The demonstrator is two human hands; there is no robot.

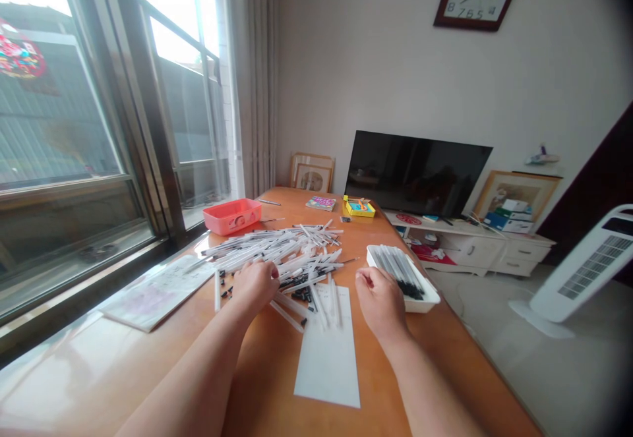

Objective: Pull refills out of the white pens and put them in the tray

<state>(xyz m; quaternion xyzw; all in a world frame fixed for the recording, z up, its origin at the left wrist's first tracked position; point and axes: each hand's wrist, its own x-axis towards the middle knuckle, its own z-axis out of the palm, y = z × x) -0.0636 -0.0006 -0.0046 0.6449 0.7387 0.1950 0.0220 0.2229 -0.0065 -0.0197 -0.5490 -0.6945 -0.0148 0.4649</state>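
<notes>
My left hand (256, 285) is closed at the near edge of a loose pile of white pen barrels (264, 247). Small black pen caps (225, 284) lie beside and under that hand. My right hand (380, 300) is curled closed just left of a white tray (429, 302), and any object in its fingers is hidden. In the tray, translucent pens (395, 267) lie side by side with their black ends toward me. Between my hands, a sheet of white paper (329, 364) has a few barrels across its far end.
A red plastic box (232, 217) stands beyond the pile at left. A flat booklet (161, 292) lies by the window. Farther back are a small colourful book (321, 203) and a yellow box (360, 207). The table's right edge runs close past the tray.
</notes>
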